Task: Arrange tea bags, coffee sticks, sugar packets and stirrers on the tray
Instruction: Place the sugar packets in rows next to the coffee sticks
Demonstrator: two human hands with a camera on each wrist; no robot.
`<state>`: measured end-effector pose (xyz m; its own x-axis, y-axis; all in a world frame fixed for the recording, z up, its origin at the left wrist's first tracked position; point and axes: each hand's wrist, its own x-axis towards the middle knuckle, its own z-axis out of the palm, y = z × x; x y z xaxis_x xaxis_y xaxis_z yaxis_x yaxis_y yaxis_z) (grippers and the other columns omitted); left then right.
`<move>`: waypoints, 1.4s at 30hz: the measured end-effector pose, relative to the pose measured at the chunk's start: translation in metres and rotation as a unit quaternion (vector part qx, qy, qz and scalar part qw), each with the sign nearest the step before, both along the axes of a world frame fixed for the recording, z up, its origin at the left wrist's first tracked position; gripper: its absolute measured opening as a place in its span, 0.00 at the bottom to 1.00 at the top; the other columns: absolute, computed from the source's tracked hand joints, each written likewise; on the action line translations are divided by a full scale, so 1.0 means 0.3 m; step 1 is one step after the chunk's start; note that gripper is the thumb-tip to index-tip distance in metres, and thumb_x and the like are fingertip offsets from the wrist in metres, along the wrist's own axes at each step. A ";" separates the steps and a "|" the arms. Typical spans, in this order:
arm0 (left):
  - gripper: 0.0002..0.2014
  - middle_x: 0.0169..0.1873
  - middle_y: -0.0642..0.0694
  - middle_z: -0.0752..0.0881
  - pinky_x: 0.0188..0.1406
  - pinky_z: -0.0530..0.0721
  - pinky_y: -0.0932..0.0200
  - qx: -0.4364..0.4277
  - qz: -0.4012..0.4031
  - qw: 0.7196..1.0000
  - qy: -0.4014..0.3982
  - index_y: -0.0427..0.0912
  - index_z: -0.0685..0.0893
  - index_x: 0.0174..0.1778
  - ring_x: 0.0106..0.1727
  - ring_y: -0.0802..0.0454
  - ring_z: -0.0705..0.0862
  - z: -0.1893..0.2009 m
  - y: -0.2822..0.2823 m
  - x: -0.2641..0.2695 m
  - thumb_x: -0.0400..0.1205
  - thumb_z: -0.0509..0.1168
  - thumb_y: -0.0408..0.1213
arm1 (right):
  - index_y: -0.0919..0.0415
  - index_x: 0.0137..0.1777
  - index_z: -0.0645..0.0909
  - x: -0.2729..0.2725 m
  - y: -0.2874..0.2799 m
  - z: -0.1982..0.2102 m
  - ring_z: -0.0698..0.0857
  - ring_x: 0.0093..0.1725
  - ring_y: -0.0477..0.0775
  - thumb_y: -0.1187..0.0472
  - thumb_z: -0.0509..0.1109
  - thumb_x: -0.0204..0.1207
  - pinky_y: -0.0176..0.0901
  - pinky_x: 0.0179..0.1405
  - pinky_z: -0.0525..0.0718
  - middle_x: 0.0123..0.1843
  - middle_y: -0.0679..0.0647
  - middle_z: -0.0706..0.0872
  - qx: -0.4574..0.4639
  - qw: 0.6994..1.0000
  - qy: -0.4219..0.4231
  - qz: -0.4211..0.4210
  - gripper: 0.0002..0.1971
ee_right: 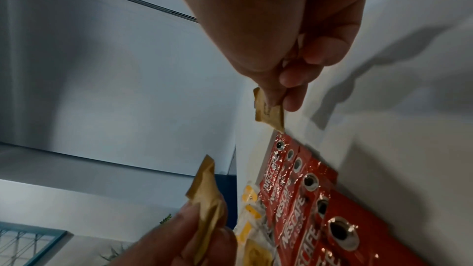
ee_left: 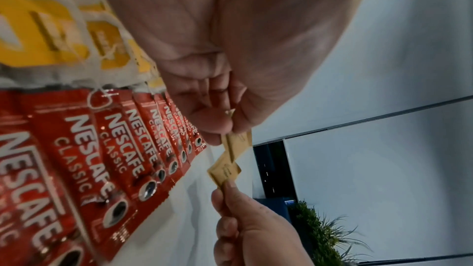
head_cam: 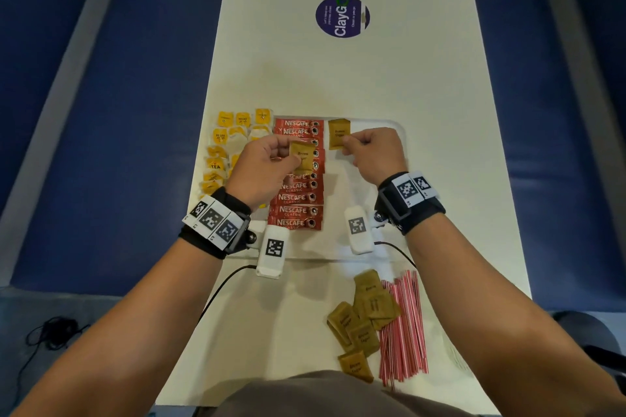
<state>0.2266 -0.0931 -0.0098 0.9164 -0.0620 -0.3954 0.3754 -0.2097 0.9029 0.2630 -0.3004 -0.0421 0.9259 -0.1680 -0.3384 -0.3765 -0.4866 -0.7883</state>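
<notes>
My left hand (head_cam: 288, 156) pinches a brown sugar packet (head_cam: 301, 155) above the column of red Nescafe coffee sticks (head_cam: 298, 198). Just to its right, my right hand (head_cam: 349, 143) pinches a second brown sugar packet (head_cam: 338, 134) low over the far end of the white tray (head_cam: 400, 128). The left wrist view shows the left-hand packet (ee_left: 236, 144) close to the right-hand packet (ee_left: 225, 171). In the right wrist view the right-hand packet (ee_right: 268, 111) hangs by the coffee sticks (ee_right: 307, 199). Yellow tea bags (head_cam: 225, 149) fill the tray's left side.
Several loose brown sugar packets (head_cam: 362, 318) lie on the table near me, beside a bundle of red-and-white stirrers (head_cam: 403, 328). A round purple sticker (head_cam: 342, 16) sits further up the white table (head_cam: 338, 78). Blue floor flanks the table on both sides.
</notes>
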 end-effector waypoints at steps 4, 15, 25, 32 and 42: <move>0.08 0.51 0.38 0.92 0.39 0.89 0.56 0.013 0.010 1.000 0.001 0.42 0.89 0.57 0.41 0.39 0.89 -0.032 -0.005 0.036 0.85 0.69 0.30 | 0.56 0.34 0.91 0.037 0.009 -0.032 0.92 0.39 0.54 0.52 0.74 0.82 0.53 0.49 0.93 0.35 0.47 0.93 -0.012 0.999 0.027 -0.019 0.16; 0.09 0.48 0.36 0.89 0.39 0.90 0.61 -0.015 0.044 0.999 0.013 0.36 0.89 0.60 0.43 0.45 0.88 -0.079 0.005 0.079 0.85 0.70 0.30 | 0.57 0.31 0.90 0.065 0.023 -0.056 0.89 0.33 0.46 0.50 0.74 0.81 0.48 0.45 0.91 0.30 0.46 0.90 -0.069 0.997 0.029 -0.014 0.18; 0.07 0.52 0.34 0.91 0.40 0.92 0.58 0.001 0.043 0.999 0.004 0.44 0.88 0.56 0.42 0.46 0.89 -0.084 -0.011 0.080 0.84 0.71 0.31 | 0.55 0.25 0.85 0.071 0.032 -0.059 0.89 0.34 0.51 0.48 0.76 0.79 0.51 0.42 0.91 0.29 0.48 0.89 -0.116 0.993 0.014 0.009 0.21; 0.10 0.47 0.39 0.92 0.37 0.89 0.61 0.003 0.055 0.998 0.004 0.37 0.88 0.61 0.40 0.51 0.89 -0.082 -0.016 0.091 0.84 0.72 0.32 | 0.55 0.41 0.89 0.050 0.019 -0.017 0.87 0.37 0.48 0.44 0.68 0.83 0.49 0.43 0.86 0.38 0.47 0.91 -0.048 0.998 -0.003 0.048 0.17; 0.07 0.39 0.40 0.91 0.34 0.88 0.63 -0.017 0.030 0.999 -0.014 0.36 0.88 0.57 0.33 0.54 0.89 -0.060 -0.072 0.109 0.83 0.72 0.29 | 0.51 0.47 0.92 -0.035 -0.002 0.031 0.82 0.29 0.30 0.52 0.75 0.82 0.34 0.39 0.79 0.42 0.46 0.93 0.068 0.992 0.004 0.107 0.07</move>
<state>0.2592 -0.1149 -0.0279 0.9292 -0.0194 -0.3690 0.3617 -0.1569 0.9190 0.2524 -0.3011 -0.0328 0.9329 0.0797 -0.3512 -0.2819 -0.4454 -0.8498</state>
